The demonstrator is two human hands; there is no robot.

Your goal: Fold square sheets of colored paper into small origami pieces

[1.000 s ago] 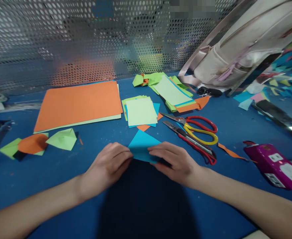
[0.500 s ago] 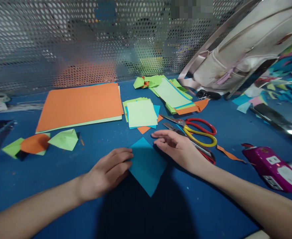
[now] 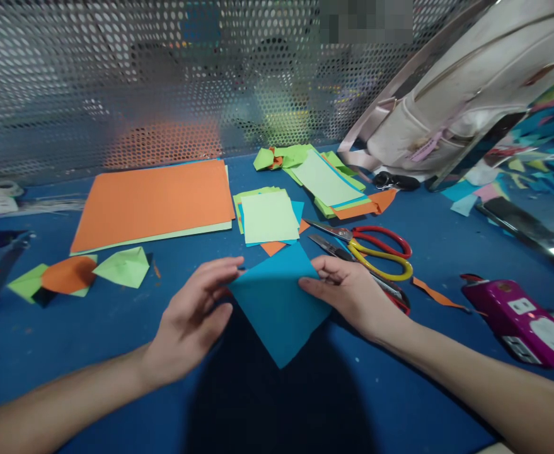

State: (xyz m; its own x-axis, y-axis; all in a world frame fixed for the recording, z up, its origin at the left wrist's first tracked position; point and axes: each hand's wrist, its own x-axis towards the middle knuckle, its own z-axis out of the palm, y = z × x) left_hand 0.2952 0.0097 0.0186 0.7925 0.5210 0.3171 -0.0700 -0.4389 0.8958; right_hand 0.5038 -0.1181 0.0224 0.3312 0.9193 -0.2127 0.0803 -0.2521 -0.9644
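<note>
A square of blue paper (image 3: 279, 309) is lifted a little off the blue table, one corner pointing toward me. Its right upper edge is pinched between the thumb and fingers of my right hand (image 3: 352, 293). At the paper's left corner, my left hand (image 3: 194, 321) is open, thumb and fingers apart; whether a fingertip touches the paper I cannot tell. Just beyond lies a stack of small paper squares (image 3: 271, 216), pale green on top. Scissors with red and yellow handles (image 3: 383, 252) rest beside my right hand, over a second, partly hidden pair (image 3: 326, 246).
Large orange sheets (image 3: 156, 205) lie at the back left, with folded green and orange paper pieces (image 3: 69, 274) in front. Paper strips (image 3: 331, 176), a pale backpack (image 3: 447, 107), a dark phone (image 3: 527, 230) and a magenta power socket block (image 3: 522, 321) are toward the right. Perforated metal (image 3: 163, 82) closes the back.
My right hand has moved onto the blue paper and taken hold of it, and the paper has risen. My left hand has opened at its left corner.
</note>
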